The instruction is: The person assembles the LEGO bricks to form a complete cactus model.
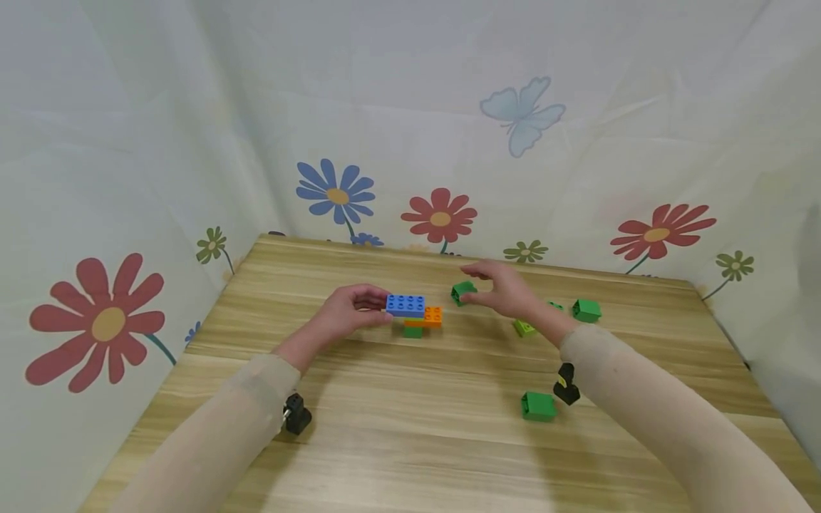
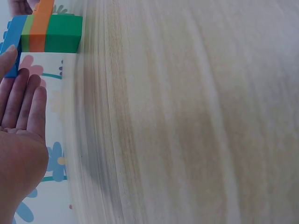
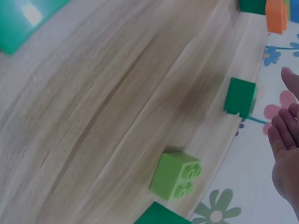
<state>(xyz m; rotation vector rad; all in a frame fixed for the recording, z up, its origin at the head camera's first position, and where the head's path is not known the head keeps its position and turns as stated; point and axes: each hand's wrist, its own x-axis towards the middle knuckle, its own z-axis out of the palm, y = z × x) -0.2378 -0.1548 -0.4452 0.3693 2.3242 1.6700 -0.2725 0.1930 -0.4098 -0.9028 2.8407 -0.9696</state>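
Observation:
My left hand point(image 1: 349, 311) pinches the left end of a long blue toy brick point(image 1: 405, 305) between thumb and fingers. That brick tops a small stack. Under it come a thin lime layer point(image 2: 28, 33), an orange brick point(image 1: 433, 316) jutting out to the right, and a green block point(image 2: 64, 33) at the bottom, standing on the table. My right hand point(image 1: 505, 291) hovers by a separate green brick point(image 1: 463, 292), thumb and fingers spread apart. In the right wrist view a gap shows between that hand point(image 3: 287, 149) and the green brick point(image 3: 240, 97).
A lime brick point(image 1: 524, 328) lies below the right forearm, with a green brick point(image 1: 586, 310) to its right. Nearer the front is another green brick point(image 1: 539, 406). The wooden table point(image 1: 385, 442) ends at a flowered curtain point(image 1: 385, 107) behind.

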